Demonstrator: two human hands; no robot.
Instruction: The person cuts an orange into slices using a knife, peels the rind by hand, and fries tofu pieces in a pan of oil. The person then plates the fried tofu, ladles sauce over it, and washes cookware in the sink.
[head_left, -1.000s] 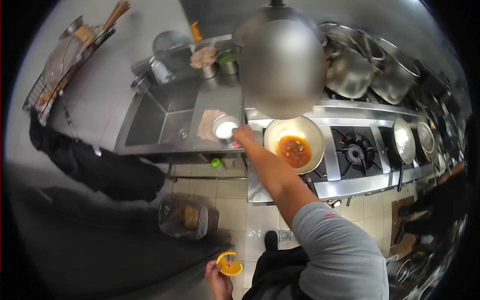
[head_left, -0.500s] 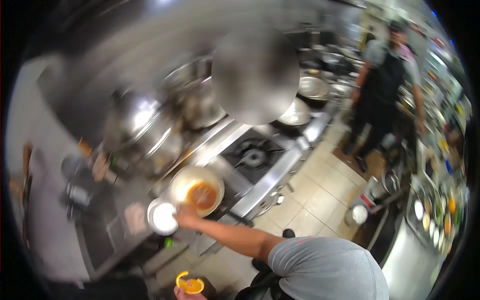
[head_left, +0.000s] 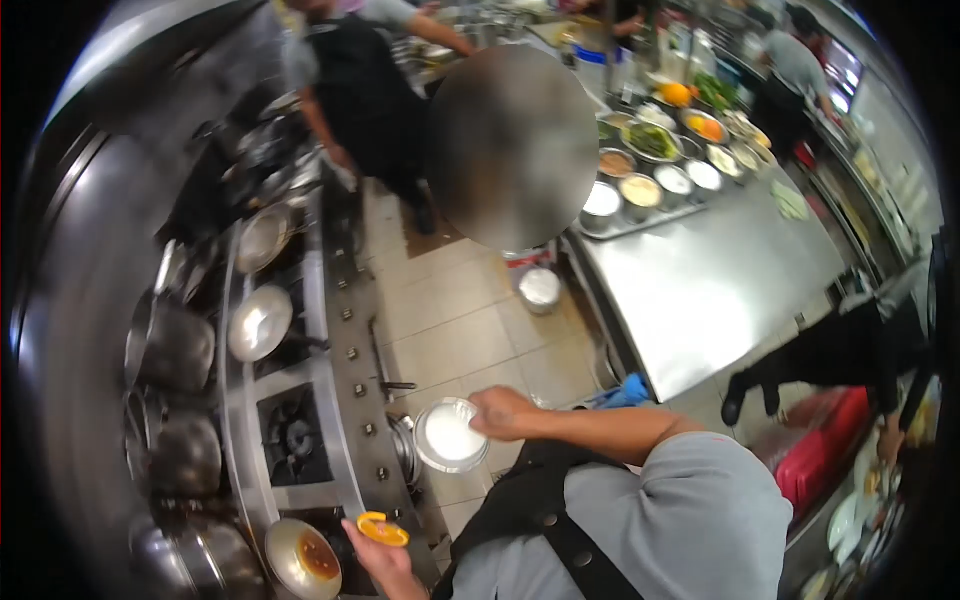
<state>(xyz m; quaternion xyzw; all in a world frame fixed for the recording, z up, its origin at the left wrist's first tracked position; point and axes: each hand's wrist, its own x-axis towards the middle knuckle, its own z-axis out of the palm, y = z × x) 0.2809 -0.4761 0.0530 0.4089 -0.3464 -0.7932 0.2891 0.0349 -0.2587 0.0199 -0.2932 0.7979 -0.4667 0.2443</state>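
Note:
My right hand point(head_left: 505, 412) grips the rim of a round metal bowl point(head_left: 452, 436). White contents fill part of it; whether powder or liquid I cannot tell. The bowl is held over the floor beside the stove front. Low in the view, my left hand point(head_left: 378, 556) holds a cut piece of orange point(head_left: 384, 530) with its peel on. A pan point(head_left: 283, 552) with reddish-brown sauce sits on the stove just left of that hand.
The stove point(head_left: 342, 430) runs along the left, with pots point(head_left: 185, 450) behind it and another pan point(head_left: 262, 322) further up. Right of the aisle stands a steel table point(head_left: 700, 290) with several ingredient containers. A white bucket point(head_left: 540, 288) is on the floor. Co-workers point(head_left: 365, 100) stand nearby.
My view has swung right toward the steel table. The bowl in my right hand has moved from beside the sauce pan to over the aisle. My left hand still holds the orange.

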